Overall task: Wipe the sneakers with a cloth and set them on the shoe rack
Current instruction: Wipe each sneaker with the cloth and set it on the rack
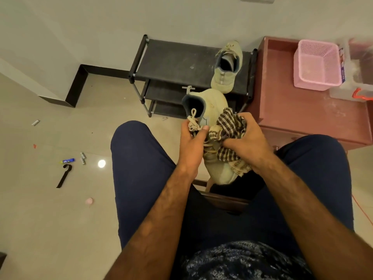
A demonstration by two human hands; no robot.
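I sit with a pale yellow-green sneaker (pixel 212 104) held up between my knees, heel away from me. My left hand (pixel 191 142) grips it at the laces and tongue. My right hand (pixel 248 142) clutches a bunched brown-and-cream striped cloth (pixel 230 126) pressed against the sneaker's right side. A second matching sneaker (pixel 227 67) stands on the top shelf of the black shoe rack (pixel 171 61), at its right end, toe toward the wall.
A reddish cabinet (pixel 292 114) stands right of the rack, carrying a pink mesh basket (pixel 314 63) and a clear plastic box (pixel 347 85). Small litter, a blue tube (pixel 67 161) and a black strap (pixel 64 175) lie on the beige tile floor at left.
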